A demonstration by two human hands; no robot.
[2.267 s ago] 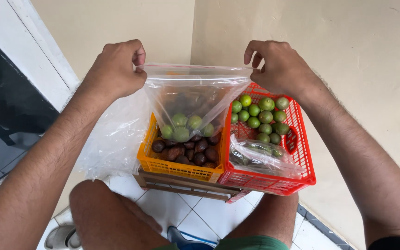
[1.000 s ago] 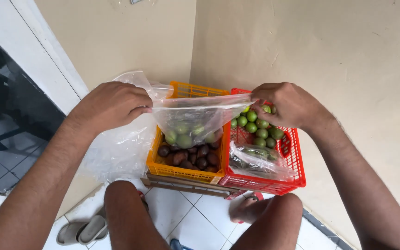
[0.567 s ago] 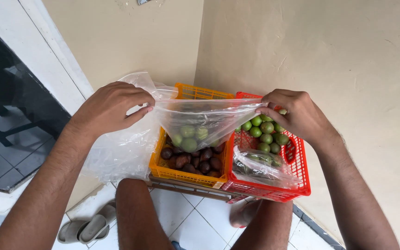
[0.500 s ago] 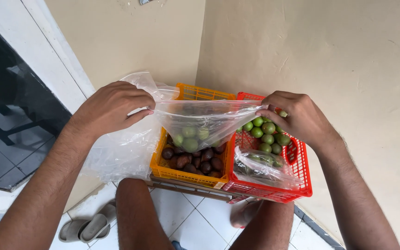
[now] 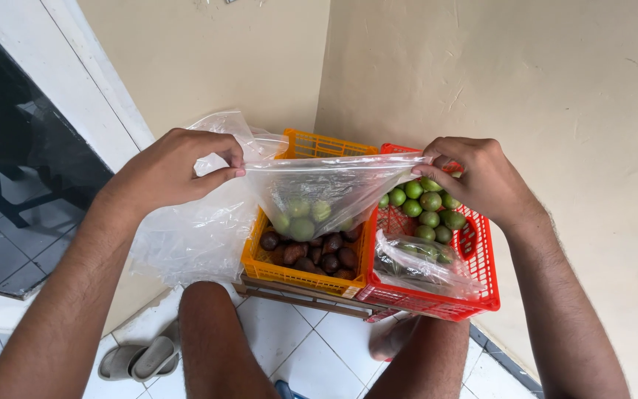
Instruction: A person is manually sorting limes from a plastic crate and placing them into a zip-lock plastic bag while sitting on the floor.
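Note:
My left hand and my right hand each pinch one top corner of a clear plastic bag and hold it stretched over two baskets. Several green fruits sit in the bottom of the bag. Below it, an orange basket holds dark brown fruits. A red basket to its right holds green fruits and another filled clear bag.
A loose heap of clear plastic bags hangs left of the orange basket. Both baskets rest on a low wooden stand in a wall corner. My knees are below; grey sandals lie on the tiled floor. A dark glass door is at left.
Both hands have dropped from high up to just above the baskets, lowering the bag and pulling its mouth flatter. The view has shifted slightly.

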